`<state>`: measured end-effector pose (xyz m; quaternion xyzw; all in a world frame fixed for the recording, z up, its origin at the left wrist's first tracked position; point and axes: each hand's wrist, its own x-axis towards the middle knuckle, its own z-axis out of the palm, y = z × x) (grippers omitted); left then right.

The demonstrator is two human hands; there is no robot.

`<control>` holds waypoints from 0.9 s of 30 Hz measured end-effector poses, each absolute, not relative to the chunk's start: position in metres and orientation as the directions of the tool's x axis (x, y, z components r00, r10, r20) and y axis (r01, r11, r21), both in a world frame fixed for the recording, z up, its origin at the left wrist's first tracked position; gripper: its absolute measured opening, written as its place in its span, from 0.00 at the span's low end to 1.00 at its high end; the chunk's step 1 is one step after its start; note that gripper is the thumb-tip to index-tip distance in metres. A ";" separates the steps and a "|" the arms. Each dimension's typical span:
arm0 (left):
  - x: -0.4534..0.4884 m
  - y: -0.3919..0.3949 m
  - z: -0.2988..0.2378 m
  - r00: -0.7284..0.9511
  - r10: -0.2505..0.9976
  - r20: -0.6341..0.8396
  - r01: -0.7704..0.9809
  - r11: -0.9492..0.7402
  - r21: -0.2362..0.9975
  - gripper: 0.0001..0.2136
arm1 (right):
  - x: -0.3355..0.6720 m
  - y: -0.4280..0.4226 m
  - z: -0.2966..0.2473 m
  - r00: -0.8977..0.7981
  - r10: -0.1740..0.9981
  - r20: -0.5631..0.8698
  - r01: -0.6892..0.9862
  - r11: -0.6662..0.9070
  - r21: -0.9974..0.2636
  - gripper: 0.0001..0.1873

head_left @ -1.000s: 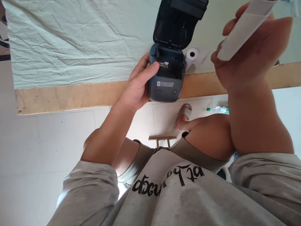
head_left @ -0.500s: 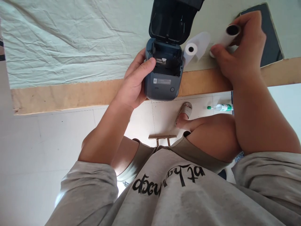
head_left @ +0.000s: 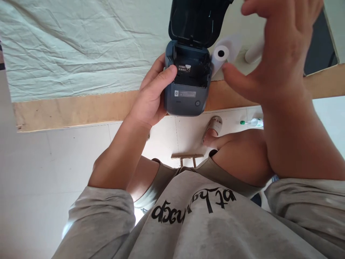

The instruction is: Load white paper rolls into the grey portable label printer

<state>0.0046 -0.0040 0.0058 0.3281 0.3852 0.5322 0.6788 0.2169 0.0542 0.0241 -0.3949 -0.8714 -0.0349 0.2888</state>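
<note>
My left hand point(head_left: 155, 90) grips the left side of a dark blue label printer point(head_left: 185, 102), thumb on the rim of its paper bay. The printer's black lid point(head_left: 194, 21) is swung up, and no roll sits in the bay. Beside the printer's right side stands a white paper roll point(head_left: 219, 59) with a dark core, its loose end trailing behind it. My right hand point(head_left: 280, 54) is raised to the right of that roll, thumb and fingers spread with nothing in them. Partly hidden behind this hand, a white tube point(head_left: 254, 52) rests on the table.
A smartphone point(head_left: 322, 46) lies at the right of the table, partly covered by my right hand. Pale green cloth point(head_left: 88, 50) covers the table up to its wooden edge point(head_left: 81, 108). Below, a bottle point(head_left: 256, 122) lies on the tiled floor near my sandalled foot point(head_left: 211, 135).
My right hand has let go of the white tube, opened, and moved up and nearer the paper roll. The tube now lies on the table. My left hand still holds the printer.
</note>
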 end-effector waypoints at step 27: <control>0.005 -0.006 0.009 0.135 0.974 -0.180 -0.501 0.224 0.836 0.07 | 0.193 0.044 0.010 -0.393 0.811 0.433 0.617 0.582 -0.530 0.22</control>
